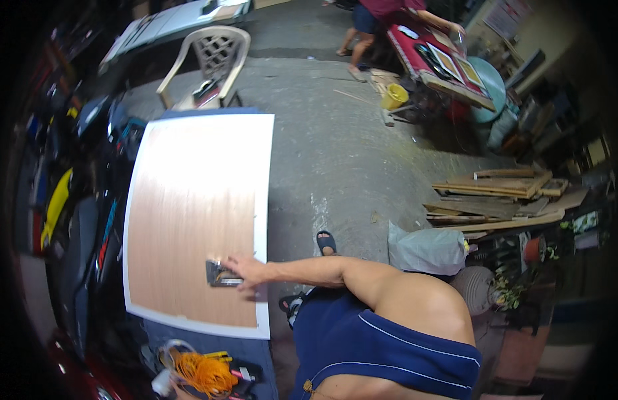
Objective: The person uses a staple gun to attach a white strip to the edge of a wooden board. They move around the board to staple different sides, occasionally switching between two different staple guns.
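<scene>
My right hand (249, 271) reaches across from the right, its blurred fingers over a dark metal staple gun (214, 275) low on the panel, and it seems to grip the tool. The large panel (182, 220) has a wood-grain face and a white border, and lies flat on a table with a blue cover (209, 331). At the lower edge, a skin-coloured patch beside a bundle of orange cord (202, 373) seems to be my left hand (182, 393). Its fingers are hidden.
A beige plastic chair (212, 60) holding small items stands beyond the panel. Motorbikes (82, 267) line the left. Wood scraps (502, 197) and a pale sack (426, 250) lie right. Another person (389, 13) is at a red-covered table (416, 57), near a yellow bucket (394, 97).
</scene>
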`<state>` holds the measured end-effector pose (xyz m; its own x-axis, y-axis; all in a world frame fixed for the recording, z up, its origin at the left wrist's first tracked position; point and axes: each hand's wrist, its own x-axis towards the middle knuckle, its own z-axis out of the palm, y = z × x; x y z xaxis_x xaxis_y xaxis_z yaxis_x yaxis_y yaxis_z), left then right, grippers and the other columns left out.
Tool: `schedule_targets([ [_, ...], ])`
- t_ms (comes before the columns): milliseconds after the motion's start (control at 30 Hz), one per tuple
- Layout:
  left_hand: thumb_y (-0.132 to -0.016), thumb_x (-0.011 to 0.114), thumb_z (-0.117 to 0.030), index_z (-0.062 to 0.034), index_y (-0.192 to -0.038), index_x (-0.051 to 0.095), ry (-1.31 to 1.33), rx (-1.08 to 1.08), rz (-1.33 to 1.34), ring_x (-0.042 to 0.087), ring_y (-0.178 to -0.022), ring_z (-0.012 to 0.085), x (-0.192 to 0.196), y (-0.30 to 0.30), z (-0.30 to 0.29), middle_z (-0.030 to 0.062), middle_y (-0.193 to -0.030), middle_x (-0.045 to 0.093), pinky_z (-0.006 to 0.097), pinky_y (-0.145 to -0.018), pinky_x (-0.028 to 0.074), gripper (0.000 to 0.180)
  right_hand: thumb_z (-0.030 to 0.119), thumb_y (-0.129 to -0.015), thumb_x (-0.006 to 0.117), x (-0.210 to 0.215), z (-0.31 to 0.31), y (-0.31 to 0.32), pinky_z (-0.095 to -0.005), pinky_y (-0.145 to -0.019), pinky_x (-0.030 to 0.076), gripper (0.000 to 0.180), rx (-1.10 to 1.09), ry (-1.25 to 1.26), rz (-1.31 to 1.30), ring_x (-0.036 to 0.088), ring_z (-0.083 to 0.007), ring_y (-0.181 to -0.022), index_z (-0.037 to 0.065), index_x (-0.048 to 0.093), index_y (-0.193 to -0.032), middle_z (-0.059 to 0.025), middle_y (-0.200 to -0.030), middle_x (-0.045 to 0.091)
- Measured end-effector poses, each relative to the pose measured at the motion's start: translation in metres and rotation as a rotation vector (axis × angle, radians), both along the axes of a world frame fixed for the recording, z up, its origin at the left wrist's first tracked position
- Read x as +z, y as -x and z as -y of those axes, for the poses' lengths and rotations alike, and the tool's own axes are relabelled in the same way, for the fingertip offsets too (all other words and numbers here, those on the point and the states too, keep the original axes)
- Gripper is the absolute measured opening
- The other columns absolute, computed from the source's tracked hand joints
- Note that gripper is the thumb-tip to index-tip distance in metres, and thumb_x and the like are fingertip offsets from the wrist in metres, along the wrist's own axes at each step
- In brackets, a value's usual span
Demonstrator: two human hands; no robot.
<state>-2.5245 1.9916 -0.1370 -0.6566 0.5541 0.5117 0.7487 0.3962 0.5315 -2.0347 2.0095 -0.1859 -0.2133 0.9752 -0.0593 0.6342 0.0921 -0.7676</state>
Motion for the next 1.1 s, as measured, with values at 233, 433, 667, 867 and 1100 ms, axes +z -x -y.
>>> schedule_targets([
  [233, -0.062, 0.082, -0.045, 0.0038, -0.129, 0.041, 0.037, -0.175, 0.144, 0.053, -0.111, 0.035, -0.048, -0.235, -0.002, 0.0221, -0.124, 0.052, 0.043, -0.094, 0.043, 0.093, 0.041, -0.066, 0.075, -0.006, 0.07, -0.164, -0.0469, -0.088, 0.042, 0.078, 0.021, -0.049, -0.06, 0.05, -0.0374, -0.108, 0.004, 0.044, -0.128, -0.0199, -0.112, 0.052],
  [433, -0.065, 0.08, -0.044, 0.0038, -0.129, 0.043, 0.106, -0.308, 0.382, 0.052, -0.112, 0.0351, -0.077, -0.392, -0.039, 0.022, -0.125, 0.051, 0.043, -0.095, 0.042, 0.088, 0.043, -0.072, 0.071, -0.026, 0.142, -0.39, -0.0449, -0.089, 0.045, 0.065, -0.239, 0.339, 0.097, 0.055, -0.0372, -0.106, 0.005, 0.053, -0.122, -0.0212, -0.111, 0.059],
  [667, -0.076, 0.075, -0.033, 0.0015, -0.125, 0.05, 0.287, -0.68, 0.124, 0.049, -0.117, 0.0328, -0.055, -0.642, -0.198, 0.0199, -0.125, 0.053, 0.04, -0.099, 0.038, 0.065, 0.043, -0.074, 0.072, -0.012, 0.136, -0.623, -0.0367, -0.084, 0.049, 0.064, -0.903, 0.14, -0.242, 0.061, -0.0263, -0.096, 0.005, 0.056, -0.122, -0.0171, -0.104, 0.063],
  [867, -0.076, 0.077, -0.031, 0.0005, -0.121, 0.055, 0.194, -1.048, 0.337, 0.054, -0.108, 0.0263, -0.056, -0.91, -0.309, 0.0169, -0.118, 0.057, 0.037, -0.095, 0.041, 0.059, 0.038, -0.074, 0.076, -0.016, 0.158, -0.792, -0.0328, -0.077, 0.05, 0.062, -1.353, 0.308, -0.499, 0.059, -0.0164, -0.093, 0.006, 0.056, -0.124, -0.0108, -0.105, 0.063],
  [1100, -0.074, 0.078, -0.026, -0.0027, -0.112, 0.061, 0.611, -1.551, 0.459, 0.058, -0.098, 0.0208, -0.057, -1.245, -0.272, 0.0117, -0.107, 0.063, 0.034, -0.088, 0.045, 0.048, 0.025, -0.079, 0.073, -0.008, 0.166, -1.014, -0.0303, -0.081, 0.048, 0.047, -1.536, 0.17, -0.516, 0.06, -0.0156, -0.094, 0.001, 0.058, -0.116, -0.011, -0.104, 0.065],
])
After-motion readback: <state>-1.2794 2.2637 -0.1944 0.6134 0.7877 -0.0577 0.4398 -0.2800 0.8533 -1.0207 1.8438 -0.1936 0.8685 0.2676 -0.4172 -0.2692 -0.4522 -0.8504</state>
